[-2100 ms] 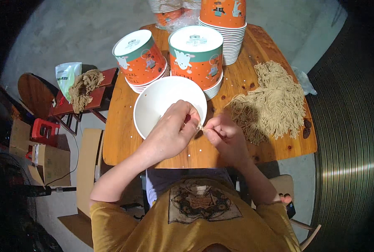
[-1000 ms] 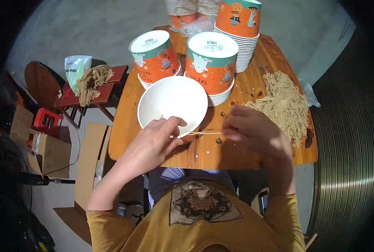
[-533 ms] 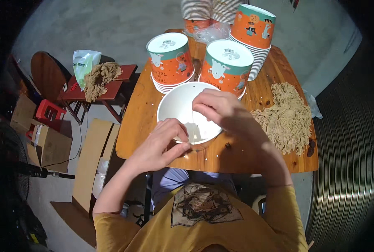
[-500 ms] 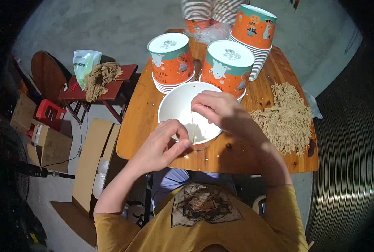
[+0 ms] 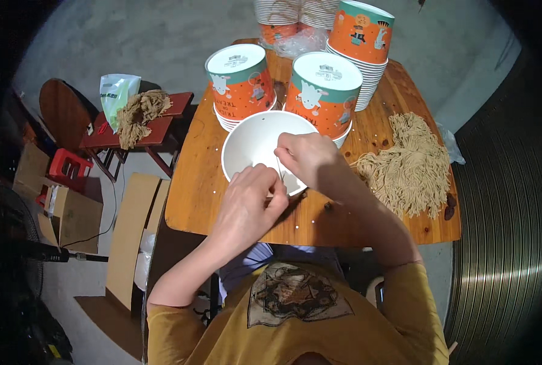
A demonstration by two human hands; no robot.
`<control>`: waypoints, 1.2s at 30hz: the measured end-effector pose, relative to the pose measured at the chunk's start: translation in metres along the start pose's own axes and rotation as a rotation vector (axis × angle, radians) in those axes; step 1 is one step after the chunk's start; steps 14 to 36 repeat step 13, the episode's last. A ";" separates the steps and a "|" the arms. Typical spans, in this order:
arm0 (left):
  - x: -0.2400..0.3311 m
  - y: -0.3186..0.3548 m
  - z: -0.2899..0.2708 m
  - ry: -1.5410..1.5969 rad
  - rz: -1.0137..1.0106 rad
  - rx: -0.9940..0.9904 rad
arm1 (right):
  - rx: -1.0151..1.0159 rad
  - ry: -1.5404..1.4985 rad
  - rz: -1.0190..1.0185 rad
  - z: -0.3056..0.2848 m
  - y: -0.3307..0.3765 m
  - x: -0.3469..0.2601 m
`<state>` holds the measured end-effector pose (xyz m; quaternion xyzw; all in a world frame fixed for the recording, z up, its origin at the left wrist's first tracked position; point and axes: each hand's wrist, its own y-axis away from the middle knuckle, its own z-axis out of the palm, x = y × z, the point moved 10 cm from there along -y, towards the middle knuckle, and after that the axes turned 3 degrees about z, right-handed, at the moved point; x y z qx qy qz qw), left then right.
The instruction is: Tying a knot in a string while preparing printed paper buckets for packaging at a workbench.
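Note:
A paper bucket (image 5: pixel 241 146) lies at the near middle of the wooden table, its round white mouth tilted up toward me. My left hand (image 5: pixel 252 198) is closed at its near rim, fingers curled over the edge and thumb on the near side; what the fingertips touch is partly hidden. Over the mouth, my right hand (image 5: pixel 310 159) pinches a thin, light cord (image 5: pixel 280 166), which runs down from the fingers toward the left hand by the rim. To the right lies a loose heap of beige cords (image 5: pixel 412 164).
Orange and green bucket stacks (image 5: pixel 243 85) stand upside down behind, with a taller stack (image 5: pixel 371 73) at back right and clear plastic wrap (image 5: pixel 301 42). More cords (image 5: pixel 143 115) lie on a red bench (image 5: pixel 170 109) at left. An open cardboard box (image 5: pixel 131 225) stands below it.
My left hand has moved right and up onto the near rim, closer to the right hand. The right hand has lowered slightly, still pinching the cord. The whole view has shifted a little.

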<state>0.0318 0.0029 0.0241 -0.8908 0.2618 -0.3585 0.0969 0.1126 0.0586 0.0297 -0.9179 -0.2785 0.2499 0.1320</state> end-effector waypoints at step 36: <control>0.018 0.003 0.008 -0.195 0.246 -0.033 | -0.081 -0.021 0.057 0.011 -0.005 0.007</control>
